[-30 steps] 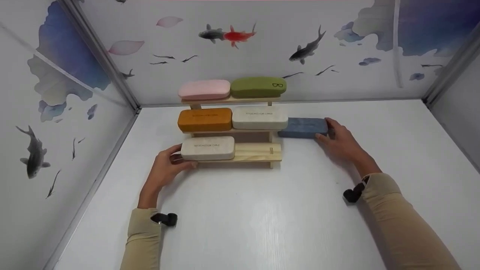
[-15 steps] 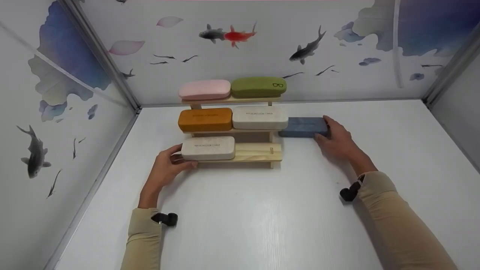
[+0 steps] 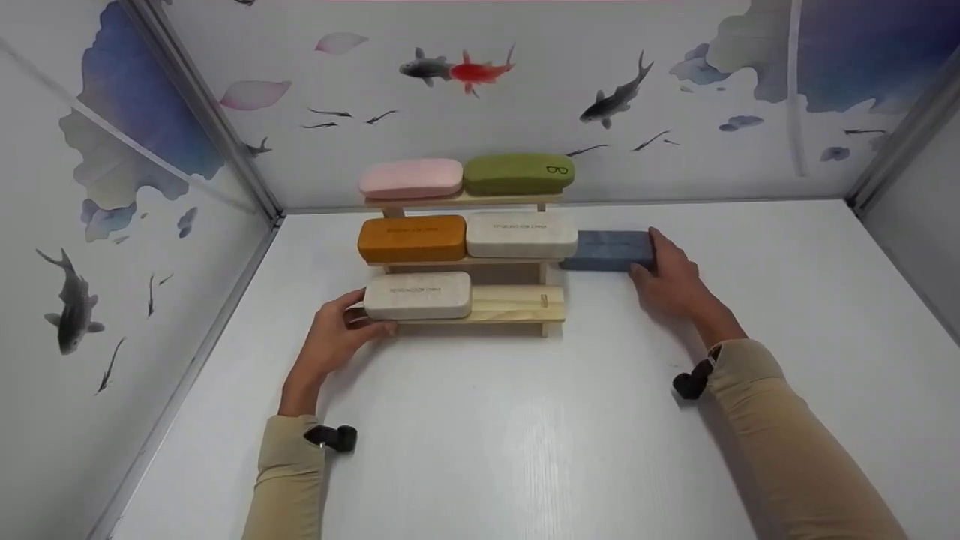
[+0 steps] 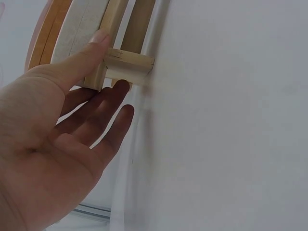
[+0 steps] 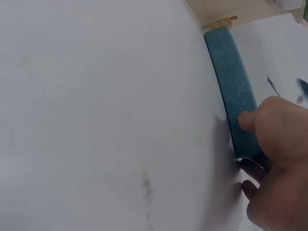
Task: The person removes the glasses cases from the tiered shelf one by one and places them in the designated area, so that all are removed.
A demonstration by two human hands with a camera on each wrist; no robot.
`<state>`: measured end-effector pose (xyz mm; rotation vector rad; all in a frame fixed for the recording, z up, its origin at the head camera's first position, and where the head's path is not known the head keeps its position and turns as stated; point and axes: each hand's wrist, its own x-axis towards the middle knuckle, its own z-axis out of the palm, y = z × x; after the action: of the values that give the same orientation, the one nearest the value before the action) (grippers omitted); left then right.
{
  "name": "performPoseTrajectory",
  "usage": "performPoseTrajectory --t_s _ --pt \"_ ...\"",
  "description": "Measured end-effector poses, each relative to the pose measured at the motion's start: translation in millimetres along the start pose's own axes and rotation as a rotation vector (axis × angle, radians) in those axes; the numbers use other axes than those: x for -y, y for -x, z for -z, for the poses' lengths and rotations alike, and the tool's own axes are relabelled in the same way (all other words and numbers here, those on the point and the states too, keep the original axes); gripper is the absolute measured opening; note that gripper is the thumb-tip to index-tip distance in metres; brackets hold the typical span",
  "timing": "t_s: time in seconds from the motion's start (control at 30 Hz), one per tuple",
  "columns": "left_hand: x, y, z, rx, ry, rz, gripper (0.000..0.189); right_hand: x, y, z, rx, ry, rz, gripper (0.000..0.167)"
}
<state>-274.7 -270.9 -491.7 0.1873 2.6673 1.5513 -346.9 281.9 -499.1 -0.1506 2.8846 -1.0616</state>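
In the head view my left hand (image 3: 331, 339) grips the left end of the lowest tier of a wooden display rack (image 3: 517, 306). The left wrist view shows its thumb (image 4: 98, 41) on the tier's front edge, fingers behind and below. On that tier, by the hand, sits a cream glasses case (image 3: 418, 295). My right hand (image 3: 671, 279) holds a blue glasses case (image 3: 611, 250) by its right end; the case lies on the table beside the rack, its left end partly hidden behind the white case. In the right wrist view the thumb (image 5: 248, 121) presses its side.
An orange glasses case (image 3: 412, 239) and a white glasses case (image 3: 521, 235) fill the middle tier. Pink (image 3: 411, 178) and green (image 3: 519, 174) glasses cases stand on top. A patterned back wall (image 3: 540, 112) rises behind the white table (image 3: 487, 435).
The right hand and the blue glasses case have shifted slightly toward the back wall. My left hand stays on the rack, and the other cases have not moved.
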Motion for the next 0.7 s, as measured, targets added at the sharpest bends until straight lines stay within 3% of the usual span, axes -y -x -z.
performPoseTrajectory --t_s 0.43,0.7 --pt "-0.5 -0.9 -2.9 0.006 -0.023 -0.064 0.074 1.0 1.4 -2.8 -0.009 0.003 0.013 0.081" --pt "-0.8 0.1 -2.6 0.003 -0.021 -0.045 0.077 -0.3 0.5 -3.3 -0.023 0.005 0.024 0.08"
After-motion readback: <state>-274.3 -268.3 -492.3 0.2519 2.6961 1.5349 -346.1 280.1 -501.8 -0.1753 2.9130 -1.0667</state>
